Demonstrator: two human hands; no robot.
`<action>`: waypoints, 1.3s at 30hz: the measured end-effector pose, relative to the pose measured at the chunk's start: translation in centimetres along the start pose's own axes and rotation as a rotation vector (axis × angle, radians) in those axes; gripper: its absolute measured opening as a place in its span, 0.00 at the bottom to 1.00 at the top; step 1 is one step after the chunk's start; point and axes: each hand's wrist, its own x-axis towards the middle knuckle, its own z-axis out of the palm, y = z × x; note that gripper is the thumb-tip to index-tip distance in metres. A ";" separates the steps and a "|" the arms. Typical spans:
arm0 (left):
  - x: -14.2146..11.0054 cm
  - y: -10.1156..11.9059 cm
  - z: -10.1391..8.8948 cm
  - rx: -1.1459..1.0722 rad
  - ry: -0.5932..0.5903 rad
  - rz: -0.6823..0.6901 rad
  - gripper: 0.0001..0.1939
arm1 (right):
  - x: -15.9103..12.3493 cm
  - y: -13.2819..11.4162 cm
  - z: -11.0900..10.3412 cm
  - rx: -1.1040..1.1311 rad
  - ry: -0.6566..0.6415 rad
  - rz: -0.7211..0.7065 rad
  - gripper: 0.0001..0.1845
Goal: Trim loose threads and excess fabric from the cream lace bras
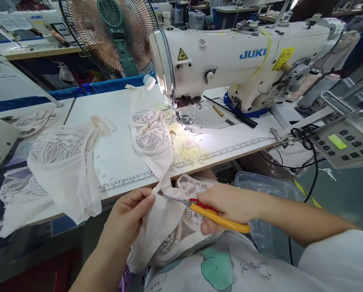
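My left hand (133, 215) pinches the edge of a cream lace bra (166, 211) just off the table's front edge. In my right hand (221, 207) are scissors (219, 219) with yellow and red handles, their blades pointing left at the strip beside my left fingertips. The blades look nearly closed; whether they touch the fabric I cannot tell. One lace-cupped piece (152, 140) lies on the table by the sewing machine's needle, its narrow end running down toward my left hand. More lace fabric rests on my lap, partly hidden by my right hand.
A white sewing machine (206, 56) stands on the table (120, 154), with a brown-handled tool (218, 110) beside its base. Other bras (62, 162) lie at the left. A fan (111, 36) stands behind. A clear plastic bin (266, 186) and control panel (342, 142) are at the right.
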 end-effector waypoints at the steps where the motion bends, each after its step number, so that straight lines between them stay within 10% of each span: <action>1: 0.0 0.0 0.1 0.011 -0.007 0.009 0.15 | 0.2 -0.2 0.0 -0.004 0.003 0.000 0.22; 18: -0.2 -0.2 0.1 0.127 -0.024 0.066 0.14 | 1.5 -0.8 1.6 0.108 0.142 0.094 0.21; 28: -2.1 0.4 2.8 0.265 0.092 0.200 0.18 | 1.2 -0.8 -0.6 0.586 0.669 -0.167 0.11; 35: -2.7 0.5 4.2 0.380 0.065 0.279 0.20 | 3.4 -2.1 -0.7 0.669 0.530 -0.126 0.12; 39: -2.0 0.0 3.1 0.580 -0.008 0.323 0.16 | 3.0 -1.4 -0.4 0.613 0.655 -0.155 0.13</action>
